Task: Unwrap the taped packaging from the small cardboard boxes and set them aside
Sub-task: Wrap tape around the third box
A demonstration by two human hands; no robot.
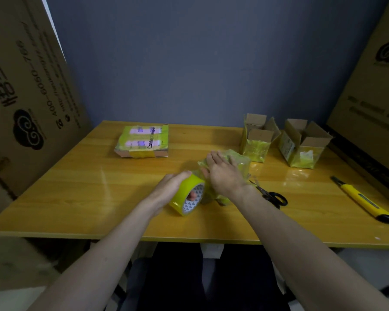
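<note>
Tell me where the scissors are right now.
In the head view the scissors lie on the table, right of centre, just beside the right hand's wrist, with the yellow knife further right.

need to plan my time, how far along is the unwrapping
Done: two opened boxes stand at far right. In hand: left hand grips the tape roll; right hand rests flat on a taped bundle. Left: the wrapped packet.

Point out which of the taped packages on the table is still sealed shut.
The flat bundle at the far left, printed "Contact lenses", is still wrapped in yellow tape. The two small boxes at the far right stand with their top flaps open.
</note>
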